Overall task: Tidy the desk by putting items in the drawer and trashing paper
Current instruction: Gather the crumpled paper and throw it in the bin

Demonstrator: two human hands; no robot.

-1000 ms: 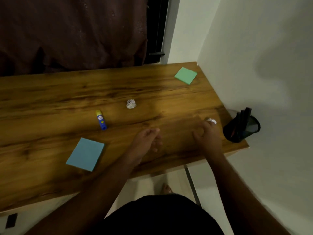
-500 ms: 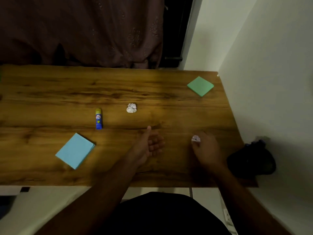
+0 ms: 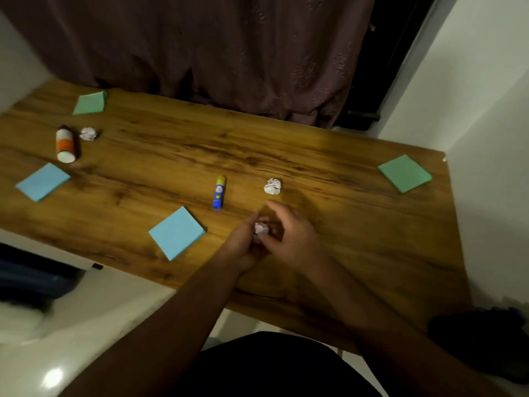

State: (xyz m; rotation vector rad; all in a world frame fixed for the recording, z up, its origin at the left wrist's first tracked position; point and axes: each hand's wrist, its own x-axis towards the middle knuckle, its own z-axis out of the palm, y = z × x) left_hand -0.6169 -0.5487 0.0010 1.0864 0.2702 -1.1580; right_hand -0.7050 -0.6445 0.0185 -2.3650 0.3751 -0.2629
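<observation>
Dim, warm light pools mid-desk [image 3: 171, 156]; edges smear with motion blur, floor [image 3: 53, 376] shows glare

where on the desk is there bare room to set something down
Widest bare wood lies between the crumpled paper and the right green pad, plus the back strip along the curtain. The near right corner is free too. The far left is crowded: glue bottle, second paper ball, pads.
</observation>
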